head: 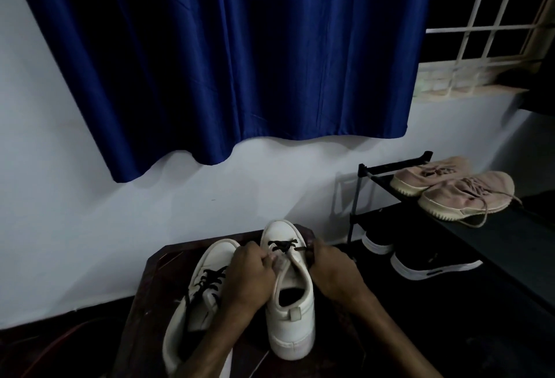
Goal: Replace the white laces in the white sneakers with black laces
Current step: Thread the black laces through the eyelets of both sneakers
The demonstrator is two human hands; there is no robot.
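Both hands work a black lace (283, 246) — left hand (250, 266) pinched at the right sneaker's (289, 314) eyelets, right hand (332, 269) gripping the lace end beside it.

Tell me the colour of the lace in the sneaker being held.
Black lace, crossing the toe-end eyelets; head view, the only one.

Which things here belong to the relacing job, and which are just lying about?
Job:
right sneaker
left sneaker
black lace
left hand
right hand
table

Lying about:
pink shoes
black shoes
rack
curtain
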